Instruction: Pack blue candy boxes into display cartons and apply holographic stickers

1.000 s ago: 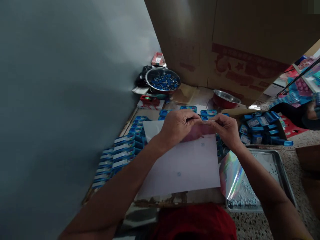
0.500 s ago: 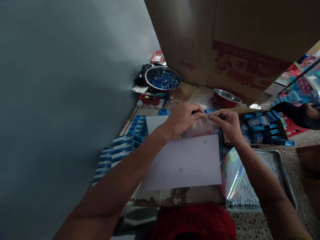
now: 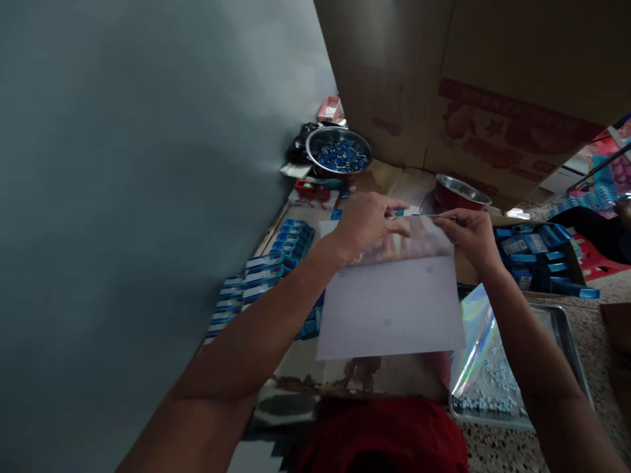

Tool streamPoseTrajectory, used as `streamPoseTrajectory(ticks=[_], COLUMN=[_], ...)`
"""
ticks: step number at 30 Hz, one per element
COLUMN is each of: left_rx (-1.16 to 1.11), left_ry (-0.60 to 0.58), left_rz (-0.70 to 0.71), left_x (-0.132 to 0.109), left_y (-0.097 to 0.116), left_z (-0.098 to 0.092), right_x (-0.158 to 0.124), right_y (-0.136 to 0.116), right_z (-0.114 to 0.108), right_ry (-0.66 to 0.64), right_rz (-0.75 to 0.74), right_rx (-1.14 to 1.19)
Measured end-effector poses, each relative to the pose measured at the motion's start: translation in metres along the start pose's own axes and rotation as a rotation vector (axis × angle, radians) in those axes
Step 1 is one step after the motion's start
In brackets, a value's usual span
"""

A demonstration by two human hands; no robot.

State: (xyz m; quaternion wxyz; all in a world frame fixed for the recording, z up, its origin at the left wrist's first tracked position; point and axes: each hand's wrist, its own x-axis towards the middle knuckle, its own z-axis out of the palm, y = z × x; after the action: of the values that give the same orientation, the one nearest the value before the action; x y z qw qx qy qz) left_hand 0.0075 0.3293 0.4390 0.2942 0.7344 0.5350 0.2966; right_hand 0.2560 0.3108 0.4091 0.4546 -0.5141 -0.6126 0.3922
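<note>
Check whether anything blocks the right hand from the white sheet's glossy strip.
Nothing visible does: the right hand pinches the glossy strip near its far right corner. The left hand is over the strip's left part.

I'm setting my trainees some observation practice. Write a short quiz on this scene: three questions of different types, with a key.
1. Fill in the blank: In the picture, the metal tray lies to the ____ of the white sheet.

2. Multiple choice: Which colour dominates among the small pieces in the metal bowl nearest the wall?
A) red
B) blue
C) yellow

3. True or false: The right hand pinches clear film at the far side of the white sheet.

Key: 1. right; 2. B; 3. true.
</note>
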Motion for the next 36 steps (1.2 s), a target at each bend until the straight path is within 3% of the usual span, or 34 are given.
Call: streamPoseTrajectory(ticks=[5,7,10,12,14,16,18,20,24,28,36], left_rx=[0.024,-0.074,-0.322,-0.493,-0.604,-0.645,-0.652,-0.648,-0.679,-0.715,-0.780], left_ry=[0.109,0.079,0.025,0.081,0.165,0.229,0.260,0.273,0.217,0.184,0.254], left_rz=[-0.228,-0.294,-0.396,-0.483,-0.555,-0.571,-0.531,-0.486,-0.468,-0.465,-0.440], left_x=[-0.021,-0.033,-0.049,-0.057,-0.064,-0.070,-0.075,-0.078,-0.079,-0.078,-0.078], left_y=[-0.043,-0.066,-0.094,-0.105,-0.109,-0.108,-0.105,-0.102,-0.098,-0.095,-0.098], left_z=[-0.043,-0.054,-0.056,-0.050,-0.044,-0.038,-0.034,-0.033,-0.034,-0.032,-0.022], right_x=[0.005,0.003,0.004,0.009,0.014,0.018,0.016,0.010,-0.001,0.001,-0.010], right_y=[0.020,0.026,0.028,0.028,0.025,0.015,-0.003,-0.025,-0.053,-0.046,-0.011], right_z=[-0.005,-0.001,0.007,0.011,0.013,0.018,0.031,0.055,0.123,0.173,0.194], right_ry=[-0.003,-0.014,0.004,-0.001,-0.011,0.059,0.181,0.188,-0.166,-0.259,-0.216], right_rz=[0.109,0.097,0.072,0.067,0.051,-0.020,-0.159,-0.314,-0.461,-0.493,-0.503], right_rx=[0.093,0.098,0.083,0.042,-0.102,-0.400,-0.723,-0.873,-0.747,-0.812,-0.892])
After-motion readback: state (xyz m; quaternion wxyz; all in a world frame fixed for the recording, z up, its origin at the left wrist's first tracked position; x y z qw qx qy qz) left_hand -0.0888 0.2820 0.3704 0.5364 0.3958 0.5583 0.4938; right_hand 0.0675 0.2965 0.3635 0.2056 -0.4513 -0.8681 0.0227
